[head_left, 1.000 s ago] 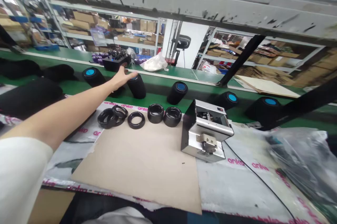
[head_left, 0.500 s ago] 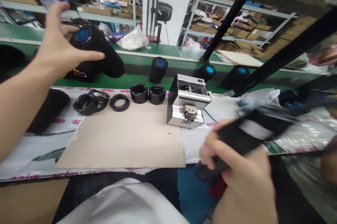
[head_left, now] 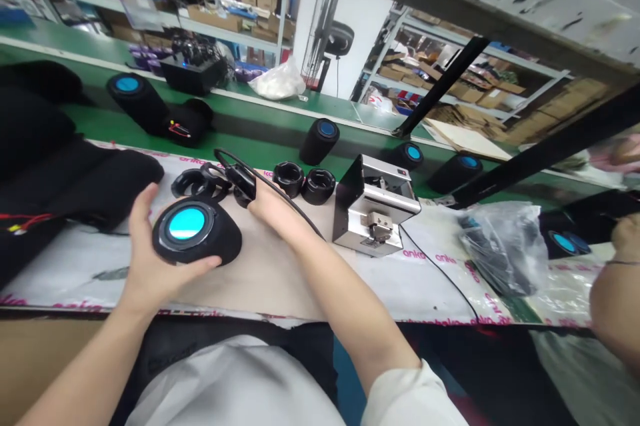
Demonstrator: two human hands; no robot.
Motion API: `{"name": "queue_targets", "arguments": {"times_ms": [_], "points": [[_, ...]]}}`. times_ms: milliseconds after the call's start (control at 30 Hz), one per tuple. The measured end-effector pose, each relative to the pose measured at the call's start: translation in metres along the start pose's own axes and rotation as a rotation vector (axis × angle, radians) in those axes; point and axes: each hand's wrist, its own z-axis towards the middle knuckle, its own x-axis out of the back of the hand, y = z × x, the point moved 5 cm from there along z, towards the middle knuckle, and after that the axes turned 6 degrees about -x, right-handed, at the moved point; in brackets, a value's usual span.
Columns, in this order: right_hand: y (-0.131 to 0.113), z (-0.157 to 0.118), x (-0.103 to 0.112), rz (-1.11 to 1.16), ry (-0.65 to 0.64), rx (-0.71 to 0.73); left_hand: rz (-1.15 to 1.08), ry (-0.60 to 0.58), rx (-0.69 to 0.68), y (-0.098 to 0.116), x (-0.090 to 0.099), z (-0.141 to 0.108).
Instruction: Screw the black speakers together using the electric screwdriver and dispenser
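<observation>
My left hand (head_left: 153, 259) is wrapped around a black fabric-covered speaker (head_left: 225, 234), its shiny blue end facing up toward me over the cardboard sheet (head_left: 260, 279). My right hand (head_left: 267, 203) grips a black corded tool (head_left: 243, 181), by its look an electric screwdriver; its tip is hidden. The tool's cable loops up and runs back over my right wrist. Several black plastic rings (head_left: 320, 186) lie along the far edge of the cardboard, some partly covered by the tool. The silver screw feeder (head_left: 375, 209) stands to the right of my right hand.
More black speakers (head_left: 320, 141) stand on the green conveyor (head_left: 260, 129) behind the bench. Dark speaker bodies (head_left: 100, 176) with loose wires lie at left. A bagged item (head_left: 505, 246) sits at right, near another person's arm (head_left: 615, 299). A black post (head_left: 440, 89) slants overhead.
My left hand has come down from the conveyor and now holds a speaker over the cardboard. My right hand has moved from the lower right to the rings, with a black tool in it.
</observation>
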Motion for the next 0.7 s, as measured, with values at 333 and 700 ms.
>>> {"name": "queue_targets", "arguments": {"times_ms": [333,700], "points": [[0.003,-0.061,0.054,0.187,0.102,0.033,-0.213,-0.19,0.188,-0.015,-0.005,0.002],[0.026,-0.165,0.102,0.346,0.186,0.179,-0.296,-0.211,0.104,0.041,-0.087,-0.015]]}}
